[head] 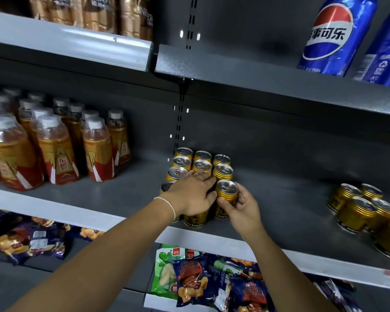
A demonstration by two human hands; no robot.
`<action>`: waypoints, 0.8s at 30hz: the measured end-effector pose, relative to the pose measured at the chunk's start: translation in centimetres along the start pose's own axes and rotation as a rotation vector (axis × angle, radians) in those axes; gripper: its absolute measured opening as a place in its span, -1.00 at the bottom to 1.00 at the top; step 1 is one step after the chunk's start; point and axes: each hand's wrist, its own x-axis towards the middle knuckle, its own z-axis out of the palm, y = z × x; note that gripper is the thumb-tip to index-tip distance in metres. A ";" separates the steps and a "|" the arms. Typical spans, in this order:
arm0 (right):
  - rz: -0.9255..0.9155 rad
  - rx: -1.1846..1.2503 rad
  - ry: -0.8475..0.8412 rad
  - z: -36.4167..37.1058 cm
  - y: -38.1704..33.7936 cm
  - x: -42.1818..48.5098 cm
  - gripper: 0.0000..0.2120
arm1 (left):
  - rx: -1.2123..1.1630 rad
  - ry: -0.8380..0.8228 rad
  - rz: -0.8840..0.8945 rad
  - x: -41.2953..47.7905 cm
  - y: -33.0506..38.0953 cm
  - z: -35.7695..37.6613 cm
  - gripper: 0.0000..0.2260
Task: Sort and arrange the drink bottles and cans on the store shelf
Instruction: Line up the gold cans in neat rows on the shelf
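Observation:
Several gold cans (202,164) stand in tidy rows at the middle of the grey shelf (279,210). My right hand (242,206) grips a gold can (226,192) at the front right corner of that block. My left hand (193,191) lies over the tops of the front cans, its fingers curled round the can (194,218) beneath it. A second loose group of gold cans (365,210) sits at the far right of the same shelf.
Orange drink bottles (54,149) with white caps fill the shelf's left part. Blue Pepsi cans (338,34) stand on the upper right shelf, brown coffee bottles (92,12) on the upper left. Snack bags (223,282) lie on the shelf below.

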 end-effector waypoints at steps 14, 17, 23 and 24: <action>-0.021 -0.475 0.147 0.5 1.9 0.1 -0.51 | 0.058 -0.022 0.021 0.2 -0.4 1.0 -0.46; -0.032 -0.536 0.157 0.7 1.9 0.3 -0.58 | 0.064 -0.025 0.030 0.3 -0.6 1.0 -0.47; -0.044 -0.598 0.142 0.7 1.8 0.4 -0.59 | 0.072 -0.032 0.039 0.4 -0.7 1.1 -0.48; -0.049 -0.610 0.141 0.7 1.8 0.3 -0.58 | 0.072 -0.034 0.038 0.4 -0.7 1.2 -0.48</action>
